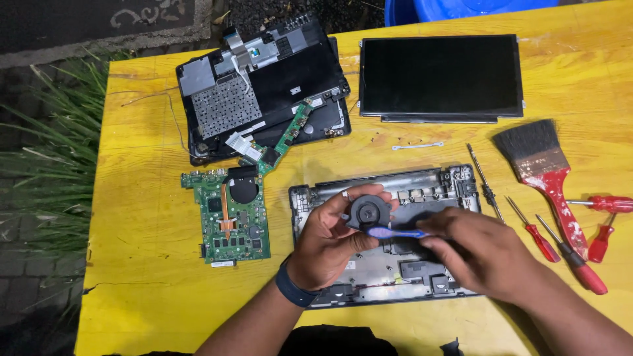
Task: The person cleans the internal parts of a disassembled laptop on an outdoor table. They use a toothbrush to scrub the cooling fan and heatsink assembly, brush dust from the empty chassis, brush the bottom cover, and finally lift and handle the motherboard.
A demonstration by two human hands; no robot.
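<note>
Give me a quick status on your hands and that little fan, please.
Left hand holding round black fan above grey laptop base. Right hand holding blue brush against fan. Nothing in the way.

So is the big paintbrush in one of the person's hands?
No, the paintbrush lies on the yellow table to the right, while the left hand holds a small round fan and the right hand a blue tool.

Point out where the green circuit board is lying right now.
In the head view, the green circuit board lies on the yellow table, left of the grey laptop base and the left hand.
</note>
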